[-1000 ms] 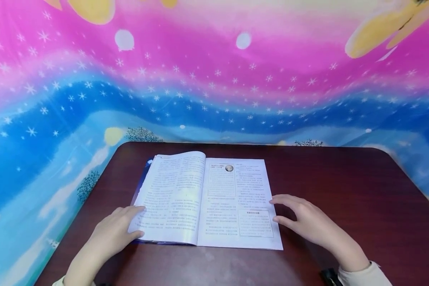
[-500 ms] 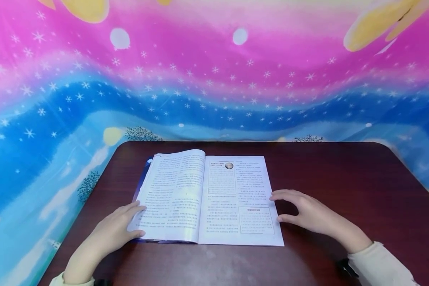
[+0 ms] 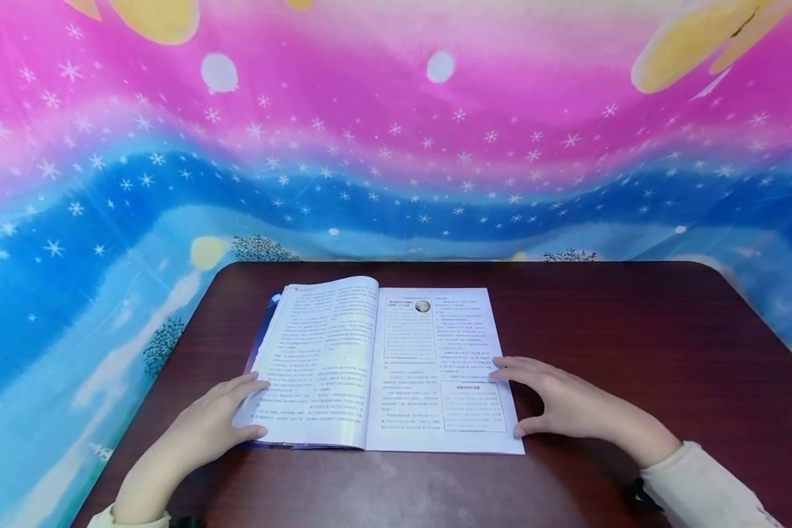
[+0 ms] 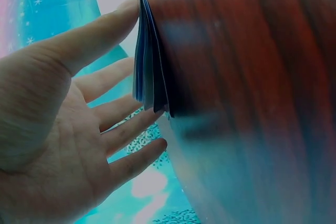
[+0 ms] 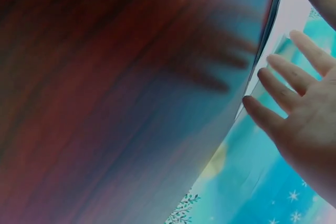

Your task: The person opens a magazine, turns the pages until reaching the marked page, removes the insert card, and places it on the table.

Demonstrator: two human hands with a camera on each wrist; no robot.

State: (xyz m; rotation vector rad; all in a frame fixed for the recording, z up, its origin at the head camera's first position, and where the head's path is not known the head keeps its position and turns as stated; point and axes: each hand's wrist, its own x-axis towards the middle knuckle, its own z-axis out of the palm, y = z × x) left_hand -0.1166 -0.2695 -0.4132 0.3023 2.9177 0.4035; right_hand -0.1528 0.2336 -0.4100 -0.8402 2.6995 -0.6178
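Observation:
An open magazine (image 3: pixel 405 403) with printed text lies on the table, its left stack of pages bulging near the spine. My left hand (image 3: pixel 214 422) is at the magazine's left edge, thumb and fingertips on the page margin. In the left wrist view the fingers of that left hand (image 4: pixel 58 129) are spread and nearly straight, the thumb tip against the page edges. My right hand (image 3: pixel 567 400) rests at the right edge, index and middle fingertips on the page and thumb at its lower margin. The right wrist view shows this right hand (image 5: pixel 310 108) with fingers extended beside the magazine's edge.
The dark red-brown table (image 3: pixel 633 323) has a glossy top and rounded far corners. Behind and to the left of it hangs a colourful cloth backdrop (image 3: pixel 383 147) with snowflakes. A dark blue cover (image 3: pixel 262 334) shows beneath the left pages.
My right hand's thumb has moved down the page edge and its fingertips reach slightly further onto the page. The left hand stays in place. The head view shifted slightly.

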